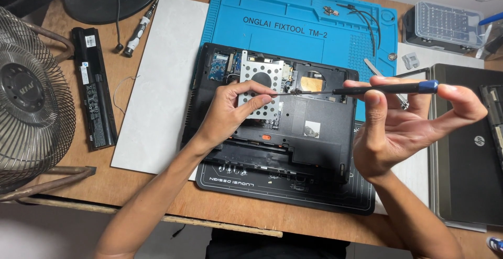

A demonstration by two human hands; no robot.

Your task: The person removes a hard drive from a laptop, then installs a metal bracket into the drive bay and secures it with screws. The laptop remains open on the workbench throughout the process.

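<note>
While an opened laptop (pixel 272 117) lies on a wooden desk (pixel 157 196) over mats, a screwdriver (pixel 377 88) is gripped above it by the right hand (pixel 403 117); its tip is pinched by the left hand (pixel 230 112).

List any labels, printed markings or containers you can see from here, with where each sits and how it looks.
Battery label: white strip on the black battery, left on the desk.
Blue mat: black lettering, behind the open laptop.
Black mat: white lettering, near edge.
Clear plastic box: far right corner.
Round logo: on the grey lid, right.
</note>
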